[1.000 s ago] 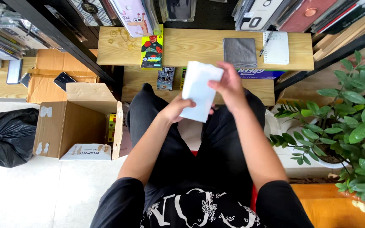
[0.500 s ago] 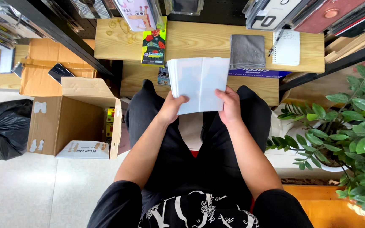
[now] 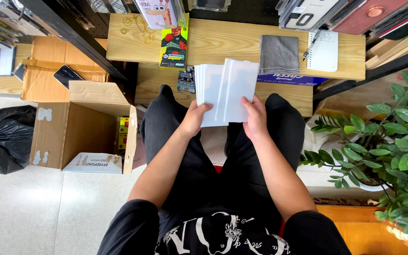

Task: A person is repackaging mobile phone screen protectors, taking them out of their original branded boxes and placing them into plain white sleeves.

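While the person sits with knees under the low wooden desk [image 3: 223,42], both hands hold a fanned stack of white sheets [image 3: 225,89] above the lap, just in front of the desk edge; left hand [image 3: 195,118] grips the lower left corner, thumb on top, fingers curled under, pinching the sheets; right hand [image 3: 256,118] pinches the lower right edge the same way, thumb over the front sheet; sheets overlap, left group slightly behind the right one. On the desk: grey cloth [image 3: 279,54], spiral notepad [image 3: 324,49] with pen just beside it, green-and-yellow box [image 3: 174,45]. Open cardboard box [image 3: 83,125] on the floor at the left, black rubbish bag [image 3: 3,137] beyond it; potted plant [image 3: 397,137] at the right.
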